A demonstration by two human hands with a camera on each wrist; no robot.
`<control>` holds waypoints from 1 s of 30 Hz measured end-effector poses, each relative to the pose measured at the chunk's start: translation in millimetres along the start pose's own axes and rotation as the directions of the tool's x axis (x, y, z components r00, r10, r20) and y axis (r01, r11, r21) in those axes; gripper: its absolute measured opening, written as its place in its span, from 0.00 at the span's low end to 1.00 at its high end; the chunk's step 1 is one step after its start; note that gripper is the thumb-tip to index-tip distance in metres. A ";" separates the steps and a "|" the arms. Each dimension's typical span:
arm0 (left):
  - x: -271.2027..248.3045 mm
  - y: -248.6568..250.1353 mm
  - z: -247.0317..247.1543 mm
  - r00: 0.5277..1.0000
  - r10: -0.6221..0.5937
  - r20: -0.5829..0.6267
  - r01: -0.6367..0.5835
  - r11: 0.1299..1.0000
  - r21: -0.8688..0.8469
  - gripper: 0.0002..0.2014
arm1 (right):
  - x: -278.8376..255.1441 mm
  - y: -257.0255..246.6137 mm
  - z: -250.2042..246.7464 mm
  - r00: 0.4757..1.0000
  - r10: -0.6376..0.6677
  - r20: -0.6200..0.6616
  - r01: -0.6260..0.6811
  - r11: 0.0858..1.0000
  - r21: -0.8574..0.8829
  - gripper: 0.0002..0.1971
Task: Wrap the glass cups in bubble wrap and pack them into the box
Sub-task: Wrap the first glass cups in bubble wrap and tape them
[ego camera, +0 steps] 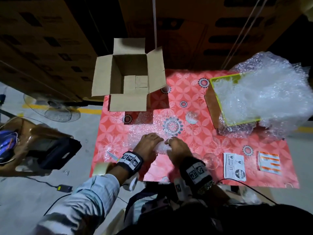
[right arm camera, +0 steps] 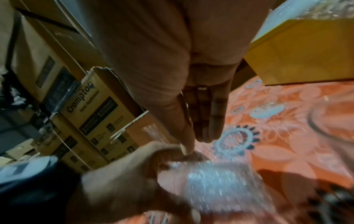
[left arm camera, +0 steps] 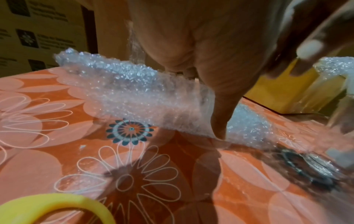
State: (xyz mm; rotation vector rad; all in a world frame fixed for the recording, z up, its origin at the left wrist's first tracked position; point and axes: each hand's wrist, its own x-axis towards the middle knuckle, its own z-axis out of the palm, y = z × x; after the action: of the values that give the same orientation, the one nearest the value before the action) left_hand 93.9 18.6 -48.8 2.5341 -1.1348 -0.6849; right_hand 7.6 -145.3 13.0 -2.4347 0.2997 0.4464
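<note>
Head view: one open box (ego camera: 128,77) stands at the table's far-left corner; both hands, left hand (ego camera: 147,145) and right hand (ego camera: 176,148), curl round one bubble-wrap bundle (ego camera: 160,147) on the near cloth. One bare glass cup (ego camera: 210,161) stands right of them.

Left wrist view: one bubble wrap sheet (left arm camera: 134,94) lifts off the cloth under the hand; one yellow tape roll (left arm camera: 47,207) lies near.

Right wrist view: blurred; straight fingers (right arm camera: 206,115) point down at the wrap.

We see clear, glittery bubble wrap (ego camera: 152,122) under our grip, crinkled plastic on the worktop's glossy floral cloth (ego camera: 194,146); beyond the grip, a matt brown cardboard box (ego camera: 128,78); left, a smooth yellow tape roll (left arm camera: 47,207).
</note>
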 end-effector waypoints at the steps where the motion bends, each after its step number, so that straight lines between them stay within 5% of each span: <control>1: 1.9 -2.7 1.4 1.000 0.023 -0.009 -0.023 1.000 -0.017 0.33 | -2.3 1.4 12.1 1.000 -0.010 0.002 0.010 1.000 0.014 0.20; 7: 9.8 -10.8 0.2 0.999 0.046 0.005 -0.046 0.996 -0.076 0.32 | 11.2 8.5 63.8 0.994 0.094 -0.049 -0.091 0.994 0.053 0.33; 15: 18.4 -22.7 -6.4 0.988 -0.040 0.151 0.070 0.977 -0.200 0.40 | 24.3 29.2 93.3 0.982 0.185 -0.043 -0.179 0.976 0.121 0.32; 18: 18.5 -29.4 -11.5 0.991 -0.041 0.125 0.072 0.964 -0.255 0.39 | 24.0 21.6 89.0 0.970 0.190 -0.153 -0.155 0.965 0.213 0.39; 24: 24.2 -36.1 -20.6 0.996 -0.036 0.078 0.051 0.979 -0.195 0.33 | 20.5 16.5 93.2 0.899 0.160 -0.407 -0.098 0.981 0.169 0.22; 30: 27.2 -38.7 -29.8 0.995 -0.044 0.086 0.058 0.985 -0.166 0.34 | 19.2 21.0 97.8 0.913 0.075 -0.401 -0.059 0.997 0.052 0.29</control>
State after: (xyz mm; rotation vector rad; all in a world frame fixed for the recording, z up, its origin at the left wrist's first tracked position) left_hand 149.5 25.0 -48.6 2.4199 -0.9951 -0.8668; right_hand -5.2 -102.0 -78.4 -2.4679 0.5621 -0.0421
